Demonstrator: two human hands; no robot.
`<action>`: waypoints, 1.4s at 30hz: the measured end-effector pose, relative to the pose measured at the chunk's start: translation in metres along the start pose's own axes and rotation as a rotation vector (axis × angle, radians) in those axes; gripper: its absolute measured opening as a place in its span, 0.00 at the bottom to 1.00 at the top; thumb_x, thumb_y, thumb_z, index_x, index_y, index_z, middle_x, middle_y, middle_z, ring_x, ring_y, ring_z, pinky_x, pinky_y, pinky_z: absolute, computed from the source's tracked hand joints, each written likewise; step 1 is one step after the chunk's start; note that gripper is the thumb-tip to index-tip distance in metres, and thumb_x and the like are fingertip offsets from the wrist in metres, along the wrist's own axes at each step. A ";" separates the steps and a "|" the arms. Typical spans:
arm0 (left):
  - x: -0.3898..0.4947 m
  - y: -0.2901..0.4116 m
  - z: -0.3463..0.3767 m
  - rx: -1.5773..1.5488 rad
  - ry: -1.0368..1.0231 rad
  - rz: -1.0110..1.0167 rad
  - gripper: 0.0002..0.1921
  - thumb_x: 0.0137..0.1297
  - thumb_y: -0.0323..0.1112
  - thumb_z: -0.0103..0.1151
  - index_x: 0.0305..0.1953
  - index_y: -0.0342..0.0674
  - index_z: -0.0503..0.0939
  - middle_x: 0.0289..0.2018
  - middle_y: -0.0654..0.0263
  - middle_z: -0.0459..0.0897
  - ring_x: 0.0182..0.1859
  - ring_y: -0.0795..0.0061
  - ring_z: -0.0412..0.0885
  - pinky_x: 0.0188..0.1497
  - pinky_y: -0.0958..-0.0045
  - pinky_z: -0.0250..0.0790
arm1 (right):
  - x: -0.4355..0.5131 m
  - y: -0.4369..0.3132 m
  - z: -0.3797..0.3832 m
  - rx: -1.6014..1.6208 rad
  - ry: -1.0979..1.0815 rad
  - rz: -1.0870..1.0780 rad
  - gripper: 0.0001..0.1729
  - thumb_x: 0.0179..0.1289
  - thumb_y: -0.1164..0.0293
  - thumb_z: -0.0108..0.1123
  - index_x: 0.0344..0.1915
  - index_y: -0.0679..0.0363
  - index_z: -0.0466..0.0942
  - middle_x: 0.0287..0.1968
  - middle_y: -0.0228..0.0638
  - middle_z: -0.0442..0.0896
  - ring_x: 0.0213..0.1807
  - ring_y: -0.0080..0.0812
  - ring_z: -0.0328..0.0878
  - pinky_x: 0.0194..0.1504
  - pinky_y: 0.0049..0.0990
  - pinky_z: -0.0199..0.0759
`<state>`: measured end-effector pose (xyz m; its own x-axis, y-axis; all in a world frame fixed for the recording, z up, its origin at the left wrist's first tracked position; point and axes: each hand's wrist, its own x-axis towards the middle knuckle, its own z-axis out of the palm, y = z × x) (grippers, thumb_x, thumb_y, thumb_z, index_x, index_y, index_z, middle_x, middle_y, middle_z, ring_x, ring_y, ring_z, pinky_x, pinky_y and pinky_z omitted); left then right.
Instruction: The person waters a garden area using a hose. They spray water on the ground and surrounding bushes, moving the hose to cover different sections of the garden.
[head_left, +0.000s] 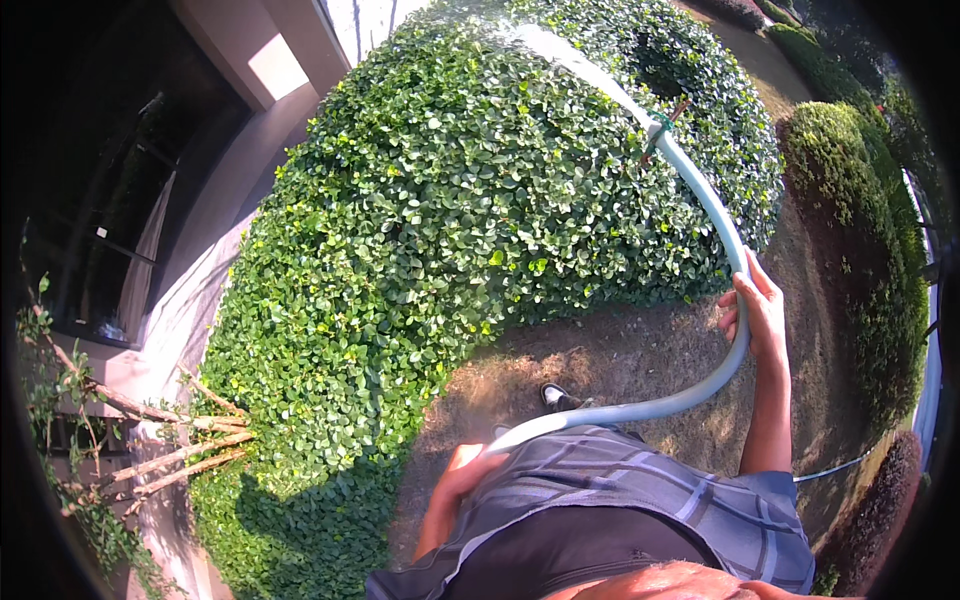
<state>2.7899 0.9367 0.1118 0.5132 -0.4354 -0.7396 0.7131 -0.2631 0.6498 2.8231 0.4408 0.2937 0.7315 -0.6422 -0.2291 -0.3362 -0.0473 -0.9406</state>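
My right hand (759, 304) is closed around a pale blue-green garden hose (711, 196), at the right of the view. From there the hose bends down and left across my front to my left hand (472, 469), which grips it near my waist, partly hidden by my plaid shirt. Beyond my right hand, the hose's far end points up and left, with green tying and a thin brown stick (679, 111) fastened across it. A wide jet of water (574, 61) leaves that end and falls on the top of a large clipped leafy hedge (420, 195).
Dry brown ground (637, 352) lies between me and the hedge, with a shoe (556, 396) on it. A small tree's bare stems (180, 450) rise at the left, beside a paved ledge and a dark window (112, 195). More shrubs (840, 165) line the right.
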 end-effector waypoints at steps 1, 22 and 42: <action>0.002 0.004 -0.001 -0.053 0.000 -0.067 0.22 0.64 0.40 0.71 0.52 0.27 0.85 0.40 0.66 0.88 0.39 0.79 0.81 0.40 0.71 0.73 | 0.005 0.000 0.000 0.036 -0.033 -0.004 0.36 0.75 0.65 0.61 0.80 0.47 0.63 0.30 0.39 0.85 0.17 0.27 0.81 0.14 0.25 0.74; -0.018 -0.007 -0.023 0.113 0.101 0.036 0.18 0.65 0.43 0.69 0.47 0.34 0.88 0.34 0.75 0.82 0.36 0.85 0.73 0.40 0.75 0.66 | 0.054 -0.016 -0.007 0.395 -0.694 0.073 0.39 0.62 0.72 0.48 0.75 0.66 0.67 0.41 0.69 0.87 0.32 0.54 0.90 0.38 0.41 0.89; 0.005 -0.055 -0.048 0.346 0.156 0.098 0.24 0.69 0.48 0.66 0.49 0.29 0.86 0.33 0.66 0.86 0.38 0.80 0.78 0.48 0.69 0.73 | 0.017 0.037 -0.012 -0.148 -0.565 -0.406 0.37 0.56 0.81 0.79 0.65 0.48 0.80 0.58 0.28 0.83 0.54 0.23 0.82 0.50 0.26 0.83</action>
<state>2.7764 0.9903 0.0638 0.6564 -0.3441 -0.6713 0.4676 -0.5128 0.7200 2.8158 0.4187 0.2585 0.9983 -0.0590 -0.0004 -0.0198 -0.3280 -0.9445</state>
